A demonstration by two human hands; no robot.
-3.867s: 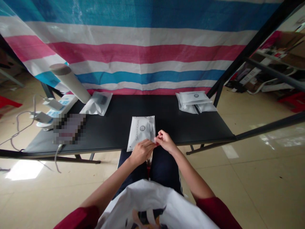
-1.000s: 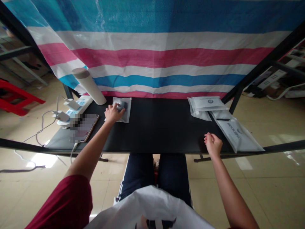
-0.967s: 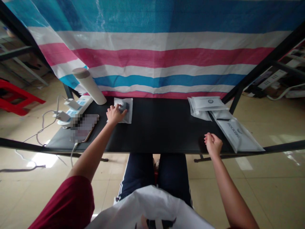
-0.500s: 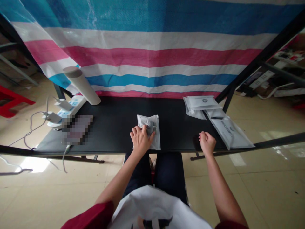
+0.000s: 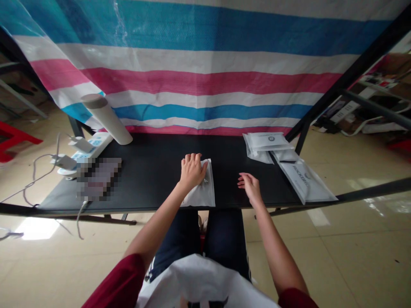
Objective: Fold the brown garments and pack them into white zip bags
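A frosted white zip bag [image 5: 205, 194] lies near the front edge of the black table [image 5: 150, 171], with something grey inside, mostly hidden. My left hand [image 5: 192, 172] rests on the bag's upper part, palm down and fingers spread. To the right of the bag, my right hand [image 5: 250, 187] hovers over the table, its fingers loosely bent and apart, holding nothing. At the table's right end lie more frosted bags: a small stack [image 5: 268, 141] at the back and a larger printed bag [image 5: 308, 182] overhanging the edge.
On the left are a white bottle [image 5: 111, 122], a power strip [image 5: 99, 143] with plugged-in chargers, and a pixelated phone-like object [image 5: 99, 177] with a cable. A striped tarp [image 5: 199, 81] hangs behind the table. Black frame bars [image 5: 302, 124] rise on the right.
My left hand has moved up over the top of the bag. My right hand has come left toward the bag, and its fingers have opened from a loose fist. The view has shifted slightly.
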